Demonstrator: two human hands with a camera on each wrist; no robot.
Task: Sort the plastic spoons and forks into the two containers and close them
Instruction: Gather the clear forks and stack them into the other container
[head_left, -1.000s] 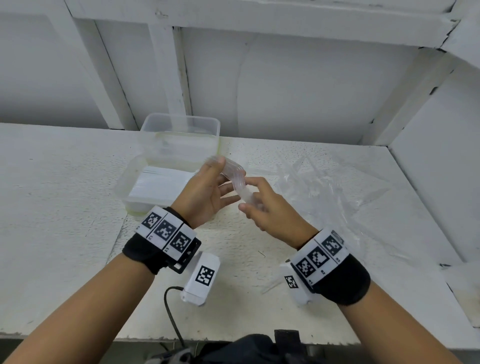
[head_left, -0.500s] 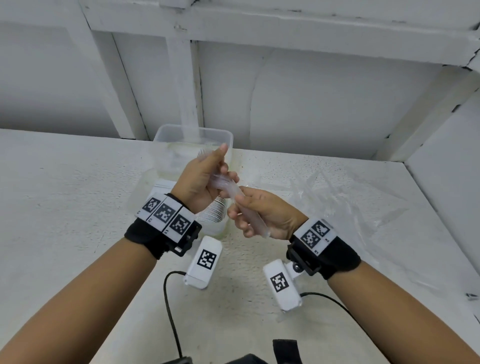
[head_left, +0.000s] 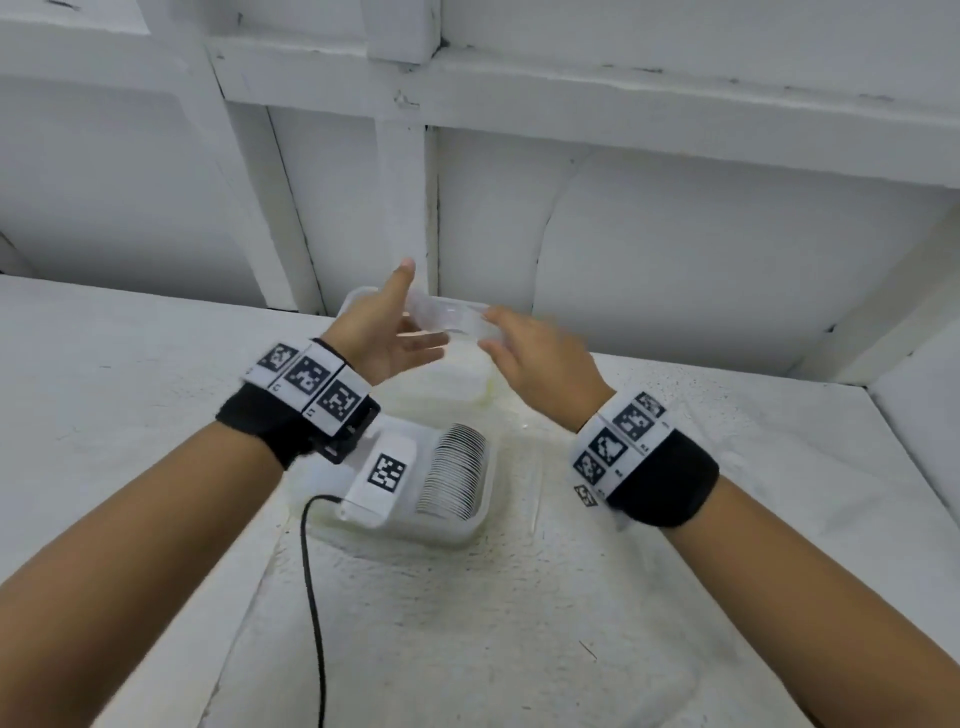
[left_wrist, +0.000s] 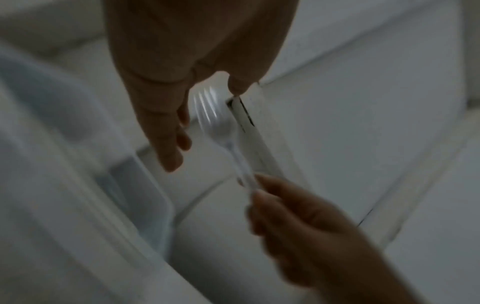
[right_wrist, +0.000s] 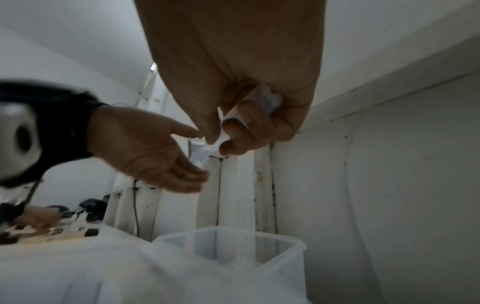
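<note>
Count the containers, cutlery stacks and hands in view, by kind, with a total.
Containers: 2, the near container and the far container.
Cutlery stacks: 2, the stack in the near container and the forks in the right hand's grip.
Hands: 2, the left hand open.
Total: 6.

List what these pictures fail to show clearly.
- Forks held by the right hand: count unreadable, motion blur, all views.
- Far container: contents unclear, hazy walls, right wrist view.
- Near container: left part hidden by the wrist camera, head view.
- Left hand: open, blurred fingertips.
</note>
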